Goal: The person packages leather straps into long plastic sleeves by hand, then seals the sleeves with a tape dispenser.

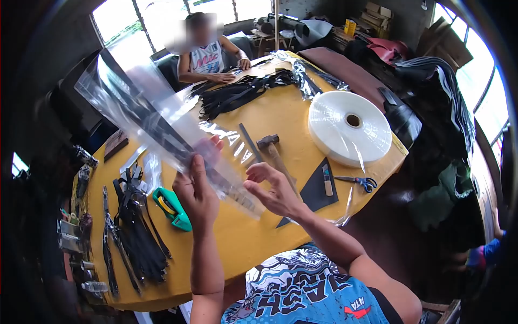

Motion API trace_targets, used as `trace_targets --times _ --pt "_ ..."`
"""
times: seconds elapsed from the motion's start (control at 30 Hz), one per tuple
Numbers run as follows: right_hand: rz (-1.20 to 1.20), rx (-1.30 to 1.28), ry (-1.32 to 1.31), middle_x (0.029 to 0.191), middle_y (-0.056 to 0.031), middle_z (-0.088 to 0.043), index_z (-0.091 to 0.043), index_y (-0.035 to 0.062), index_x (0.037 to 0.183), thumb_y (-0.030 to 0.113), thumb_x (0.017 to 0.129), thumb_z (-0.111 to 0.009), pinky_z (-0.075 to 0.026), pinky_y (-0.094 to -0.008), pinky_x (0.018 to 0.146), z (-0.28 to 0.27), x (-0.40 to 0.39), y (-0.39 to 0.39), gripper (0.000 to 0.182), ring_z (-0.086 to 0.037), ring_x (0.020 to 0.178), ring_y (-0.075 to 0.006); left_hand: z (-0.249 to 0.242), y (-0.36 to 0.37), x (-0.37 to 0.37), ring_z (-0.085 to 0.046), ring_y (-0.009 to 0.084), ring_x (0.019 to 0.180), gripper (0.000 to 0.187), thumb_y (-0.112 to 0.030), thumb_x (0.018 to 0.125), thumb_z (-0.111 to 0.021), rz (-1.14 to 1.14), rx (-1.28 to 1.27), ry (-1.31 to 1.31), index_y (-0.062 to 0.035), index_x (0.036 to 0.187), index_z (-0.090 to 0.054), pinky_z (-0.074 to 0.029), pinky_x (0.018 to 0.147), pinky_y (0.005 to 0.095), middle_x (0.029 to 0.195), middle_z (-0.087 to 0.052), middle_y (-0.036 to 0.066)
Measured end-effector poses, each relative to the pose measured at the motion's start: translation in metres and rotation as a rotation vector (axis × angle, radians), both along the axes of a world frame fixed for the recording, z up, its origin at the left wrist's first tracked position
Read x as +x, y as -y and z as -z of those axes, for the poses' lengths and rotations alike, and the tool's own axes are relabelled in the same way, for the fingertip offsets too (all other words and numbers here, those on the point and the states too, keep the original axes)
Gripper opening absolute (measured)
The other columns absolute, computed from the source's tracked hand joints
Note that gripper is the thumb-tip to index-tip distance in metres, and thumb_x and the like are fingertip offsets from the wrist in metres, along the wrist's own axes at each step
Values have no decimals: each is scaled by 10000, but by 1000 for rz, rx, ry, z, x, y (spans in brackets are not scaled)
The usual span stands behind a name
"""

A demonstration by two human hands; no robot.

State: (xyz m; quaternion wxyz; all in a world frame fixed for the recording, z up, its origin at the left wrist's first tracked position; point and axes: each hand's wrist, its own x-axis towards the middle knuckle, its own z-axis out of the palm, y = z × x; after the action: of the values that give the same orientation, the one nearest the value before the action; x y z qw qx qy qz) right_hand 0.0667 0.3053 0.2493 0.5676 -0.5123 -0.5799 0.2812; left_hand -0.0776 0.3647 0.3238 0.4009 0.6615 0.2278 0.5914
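My left hand (198, 189) grips a long clear plastic sleeve (156, 116) with dark straps inside, the thumb pressed on its front. The sleeve slants from the upper left down toward the middle of the yellow table (232, 248). Close to the sleeve's lower end is my right hand (272, 189), its fingers curved and apart, with nothing seen between them. Beyond it lie a hammer (275, 151) and a dark metal strip (250, 142). A green tape dispenser (171, 209) sits left of my left forearm.
A large roll of clear plastic (329, 127), scissors (362, 182), a cutter (327, 181) and a dark triangular piece (313, 197) lie at the right. Black straps lie at the left (140, 237) and far side (243, 92). Another person (208, 56) sits across the table.
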Motion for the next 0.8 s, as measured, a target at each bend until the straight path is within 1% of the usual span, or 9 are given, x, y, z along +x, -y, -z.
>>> trace_targets --times 0.1,0.17,0.2,0.33,0.43,0.5,0.6,0.7,0.8 --pt "-53 -105 -50 989 -137 -543 -505 5 1009 350 779 -683 -444 -324 799 11 -11 -10 450 -550 902 -214 0 -1 -4 -608 259 975 348 -137 960 -336 13 -7 20 129 1141 -471 -464 879 333 1084 -594 193" --pt "191 18 222 933 -111 -528 -485 5 985 411 740 -707 -449 -315 772 27 -15 -12 523 -554 829 -192 -1 -2 -4 -606 274 977 347 -134 959 -335 9 -23 61 129 1142 -467 -470 878 342 1086 -587 202" --pt "210 -23 170 904 -100 -509 -482 13 982 470 701 -720 -456 -309 737 33 -17 -12 586 -550 794 -177 0 -3 -5 -606 274 977 347 -134 959 -335 4 -26 60 129 1142 -467 -470 878 342 1086 -587 202" --pt "184 -168 65 848 -72 -508 -480 20 985 413 714 -735 -454 -275 666 49 -18 -1 542 -535 730 -130 2 -9 -9 -607 282 975 347 -138 958 -343 -5 -33 52 125 1155 -456 -473 876 347 1090 -582 208" --pt "40 -206 -158 772 -15 -508 -500 20 960 313 760 -723 -427 -222 598 78 -15 -7 419 -498 644 -67 -1 -10 -8 -604 281 983 352 -146 959 -348 -21 -63 63 121 1163 -450 -472 877 343 1102 -579 204" --pt "-254 -181 -542 689 40 -508 -545 28 878 206 799 -695 -373 -182 554 97 -13 -14 246 -457 593 -21 -2 -12 -7 -602 281 989 354 -152 960 -350 -16 -88 77 119 1166 -449 -472 877 341 1110 -576 202" --pt "-324 -321 -491 624 56 -502 -556 49 755 185 825 -667 -317 -182 489 120 -4 -20 189 -414 549 -14 5 -24 -11 -587 282 1016 357 -151 960 -357 -28 -65 79 114 1185 -438 -474 886 345 1137 -562 196" --pt "-385 -385 -573 594 52 -497 -561 66 707 209 805 -689 -284 -191 472 133 -2 -22 216 -398 528 -21 11 -26 -12 -583 281 1024 354 -147 959 -365 -12 -120 161 121 1176 -445 -468 896 343 1139 -563 191" --pt "-369 -397 -562 593 45 -496 -563 60 703 231 802 -693 -293 -195 472 151 -2 -28 236 -402 526 -30 49 -29 -11 -580 254 1026 348 -140 954 -390 62 -225 80 124 1169 -464 -454 910 330 1145 -564 177"
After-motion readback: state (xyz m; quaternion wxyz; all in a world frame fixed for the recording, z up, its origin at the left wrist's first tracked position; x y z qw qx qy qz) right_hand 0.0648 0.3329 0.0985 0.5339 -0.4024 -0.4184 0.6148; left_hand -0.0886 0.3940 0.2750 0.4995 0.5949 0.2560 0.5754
